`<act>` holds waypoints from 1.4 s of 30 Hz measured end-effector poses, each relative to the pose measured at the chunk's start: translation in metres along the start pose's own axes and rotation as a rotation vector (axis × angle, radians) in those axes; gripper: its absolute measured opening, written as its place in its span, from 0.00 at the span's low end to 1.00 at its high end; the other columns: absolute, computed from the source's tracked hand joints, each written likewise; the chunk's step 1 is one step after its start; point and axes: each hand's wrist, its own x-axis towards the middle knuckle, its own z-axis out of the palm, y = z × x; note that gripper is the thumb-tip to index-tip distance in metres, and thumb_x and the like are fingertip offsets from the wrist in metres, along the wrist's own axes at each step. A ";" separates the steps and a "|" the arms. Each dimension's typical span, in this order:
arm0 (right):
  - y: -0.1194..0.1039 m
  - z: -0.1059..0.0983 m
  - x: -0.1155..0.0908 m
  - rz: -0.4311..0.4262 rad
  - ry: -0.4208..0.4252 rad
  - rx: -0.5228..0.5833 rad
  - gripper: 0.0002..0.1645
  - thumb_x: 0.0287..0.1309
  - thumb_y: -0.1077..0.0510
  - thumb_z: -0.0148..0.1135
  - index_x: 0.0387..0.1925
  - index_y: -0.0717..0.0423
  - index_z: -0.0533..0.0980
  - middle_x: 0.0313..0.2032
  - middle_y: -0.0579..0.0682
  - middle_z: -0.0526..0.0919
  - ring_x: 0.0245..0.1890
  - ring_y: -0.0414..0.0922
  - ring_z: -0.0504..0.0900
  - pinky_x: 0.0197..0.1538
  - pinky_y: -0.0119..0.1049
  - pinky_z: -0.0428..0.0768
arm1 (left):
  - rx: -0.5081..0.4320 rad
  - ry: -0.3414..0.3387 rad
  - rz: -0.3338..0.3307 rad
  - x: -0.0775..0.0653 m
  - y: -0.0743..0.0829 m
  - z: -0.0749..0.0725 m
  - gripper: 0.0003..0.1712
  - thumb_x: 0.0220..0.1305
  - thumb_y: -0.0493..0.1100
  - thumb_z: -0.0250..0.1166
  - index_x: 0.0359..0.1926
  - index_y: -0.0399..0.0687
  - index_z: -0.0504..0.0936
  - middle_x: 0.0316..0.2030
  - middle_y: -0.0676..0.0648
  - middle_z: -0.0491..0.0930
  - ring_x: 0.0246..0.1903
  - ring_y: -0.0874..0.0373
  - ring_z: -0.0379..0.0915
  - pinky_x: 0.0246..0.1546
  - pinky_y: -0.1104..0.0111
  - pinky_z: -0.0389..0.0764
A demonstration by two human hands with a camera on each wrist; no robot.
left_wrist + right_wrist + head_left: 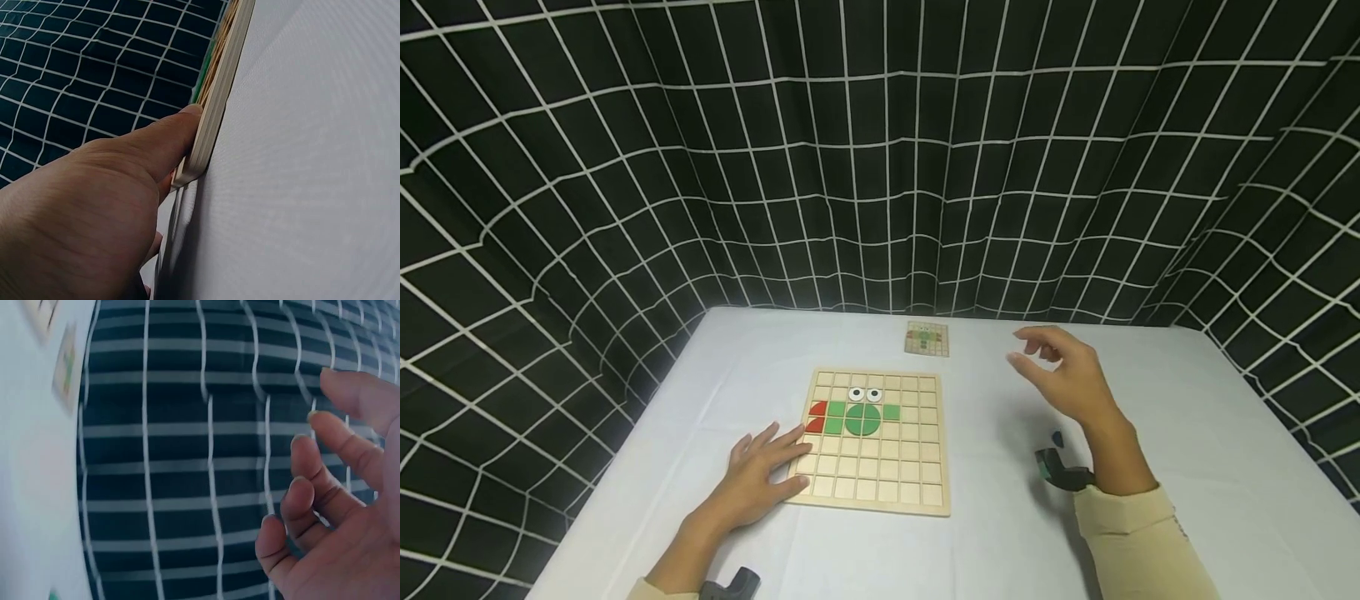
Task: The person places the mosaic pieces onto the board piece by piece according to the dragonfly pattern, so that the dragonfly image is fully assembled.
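Note:
A square wooden grid board [887, 475] lies on the table, bearing two red pieces [816, 423], light green squares [891, 412], a dark green circle [862, 419] and two eye pieces [874, 394]. My left hand [758, 475] rests at the board's lower left side, fingers spread, fingertips over its edge. In the left wrist view the thumb [169, 137] touches the board's rim [215, 119]. Raised above the table to the right of the board, my right hand [1067, 375] has loosely bent fingers and holds nothing; the right wrist view shows a gap between thumb and fingers.
Behind the board lies a small pattern card [927, 338] with a similar coloured figure. White cloth [752, 350] covers the table, and a black curtain with white grid lines [880, 167] surrounds its back and sides. Dark wrist devices [1063, 471] sit on both forearms.

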 end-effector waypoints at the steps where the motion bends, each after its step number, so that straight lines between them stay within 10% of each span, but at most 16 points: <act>1: 0.006 -0.004 -0.001 0.013 0.009 -0.007 0.19 0.54 0.63 0.70 0.49 0.59 0.79 0.34 0.53 0.80 0.37 0.49 0.73 0.41 0.42 0.72 | 0.002 0.002 0.000 0.000 0.000 0.000 0.29 0.58 0.58 0.68 0.59 0.55 0.79 0.68 0.53 0.64 0.71 0.43 0.45 0.65 0.42 0.33; 22: 0.105 -0.012 -0.019 0.420 -0.104 -0.107 0.28 0.64 0.58 0.59 0.65 0.55 0.66 0.50 0.63 0.74 0.49 0.62 0.69 0.39 0.58 0.72 | 0.005 0.012 0.007 0.001 -0.004 0.004 0.29 0.58 0.60 0.67 0.59 0.57 0.79 0.68 0.54 0.64 0.71 0.44 0.45 0.65 0.42 0.34; 42: 0.126 0.010 -0.027 0.527 -0.287 -0.262 0.32 0.60 0.60 0.56 0.64 0.67 0.64 0.55 0.73 0.69 0.56 0.71 0.63 0.54 0.70 0.59 | 0.001 0.008 -0.003 0.001 -0.002 0.001 0.29 0.57 0.58 0.68 0.59 0.56 0.79 0.68 0.54 0.63 0.71 0.44 0.46 0.66 0.43 0.34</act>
